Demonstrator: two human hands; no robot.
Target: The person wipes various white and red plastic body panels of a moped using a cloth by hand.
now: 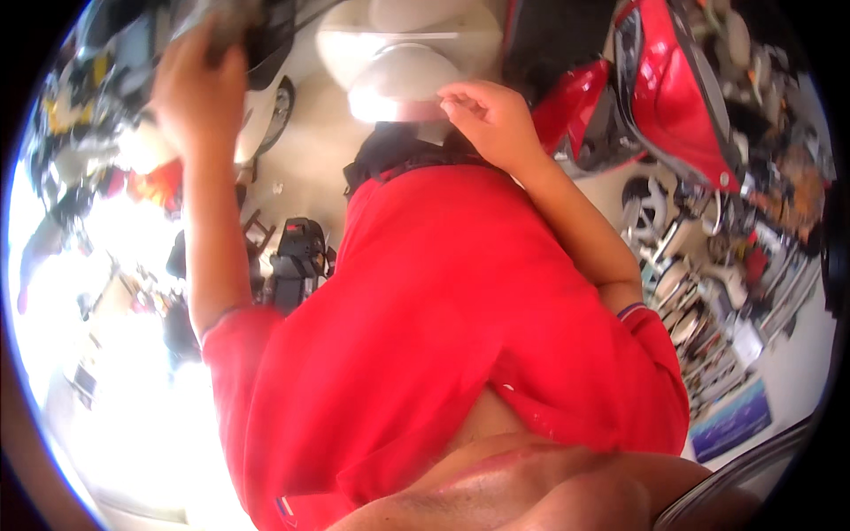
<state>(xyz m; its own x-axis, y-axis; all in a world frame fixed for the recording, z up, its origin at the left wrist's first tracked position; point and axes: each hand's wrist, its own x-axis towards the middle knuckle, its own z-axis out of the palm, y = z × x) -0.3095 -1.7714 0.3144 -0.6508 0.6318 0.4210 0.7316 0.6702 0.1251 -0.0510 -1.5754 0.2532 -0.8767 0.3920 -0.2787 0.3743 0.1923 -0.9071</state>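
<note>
My left hand [199, 97] reaches far out at the upper left, smeared by motion. Its fingers and thumb close about a blurred grey-brown thing [237, 19] whose kind I cannot make out. At the upper middle, my right hand [496, 122] has its fingers curled and the thumb near the index finger. Whatever it may pinch is too small or hidden to name. Those fingertips are beside the lower edge of a cream, rounded, glossy moulded body [407, 75], which looks like part of a scooter. Whether they touch it, I cannot tell.
Glossy red-and-black moulded panels [673, 88] stand right of my right hand. A wheel [282, 115] shows beside my left wrist, with a black machine part [301, 248] on the floor below. Crowded loose parts [699, 292] fill the right side; a blue box [730, 420] lies lower right.
</note>
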